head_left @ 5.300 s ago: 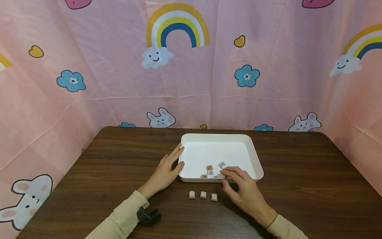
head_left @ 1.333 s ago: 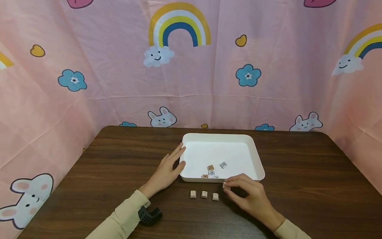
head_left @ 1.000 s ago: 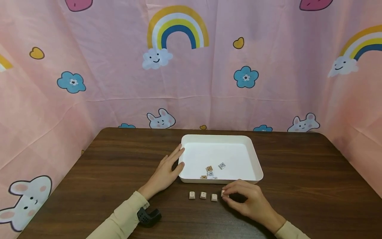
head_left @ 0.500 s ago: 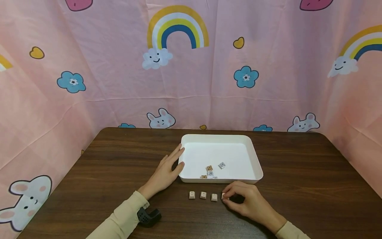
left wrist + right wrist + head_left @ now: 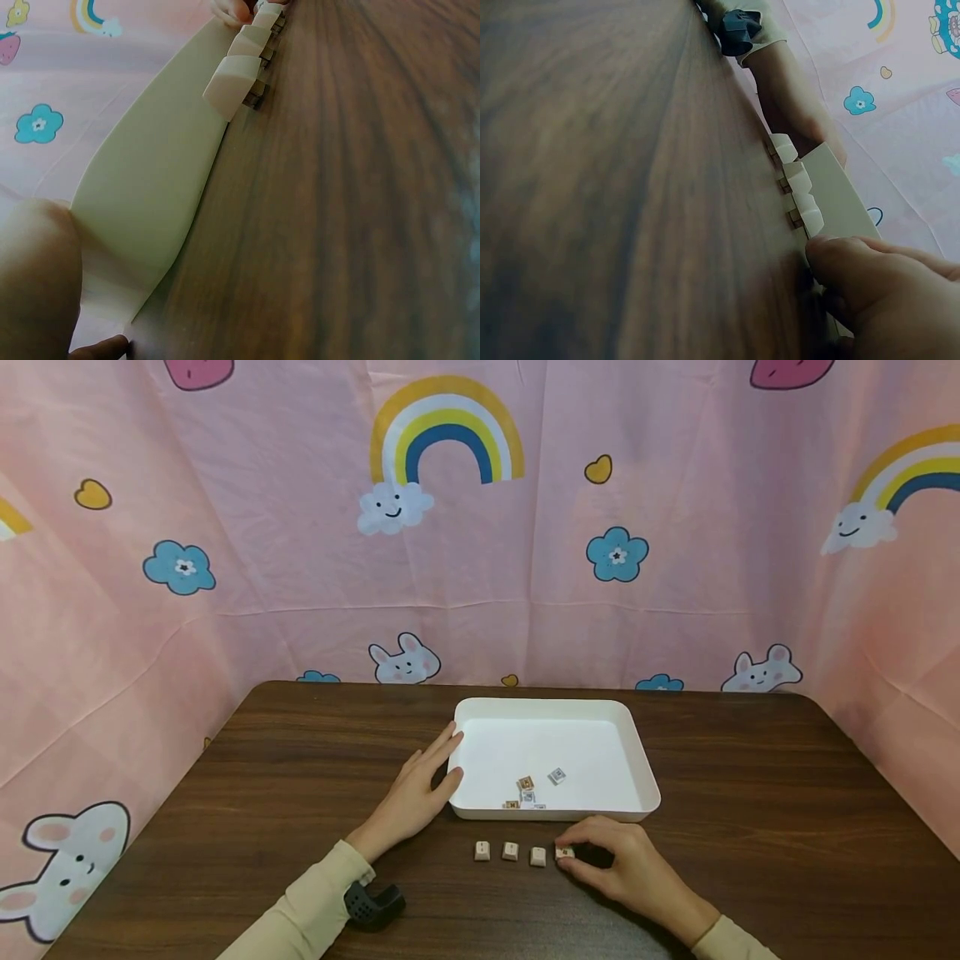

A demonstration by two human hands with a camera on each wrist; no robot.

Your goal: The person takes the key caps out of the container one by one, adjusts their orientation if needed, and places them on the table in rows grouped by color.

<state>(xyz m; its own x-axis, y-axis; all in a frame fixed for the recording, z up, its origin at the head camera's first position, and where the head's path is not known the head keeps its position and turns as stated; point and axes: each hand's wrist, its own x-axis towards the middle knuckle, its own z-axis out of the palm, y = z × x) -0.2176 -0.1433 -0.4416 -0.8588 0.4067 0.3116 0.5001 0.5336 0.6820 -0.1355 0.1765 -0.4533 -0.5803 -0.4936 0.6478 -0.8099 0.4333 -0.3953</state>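
My right hand pinches a small beige keycap between thumb and fingers, down at the right end of a row on the table. Three more keycaps stand to its left: one nearest, a middle one and a leftmost one. The wrist views show these keycaps with small dark parts beneath them. Behind the row lies a white tray. My left hand rests with its fingers extended against the tray's left side. In the right wrist view, the thumb hides the pinched keycap.
Several small pieces lie inside the tray near its front wall, among them a brown one and a grey one. A dark wooden table bears everything. A black wrist mount is at my left cuff. A patterned pink curtain hangs behind.
My right hand was inside the tray, then brought a keycap over its front wall and down to the row's right end. Over the last second it shifts only slightly. My left hand stays put.
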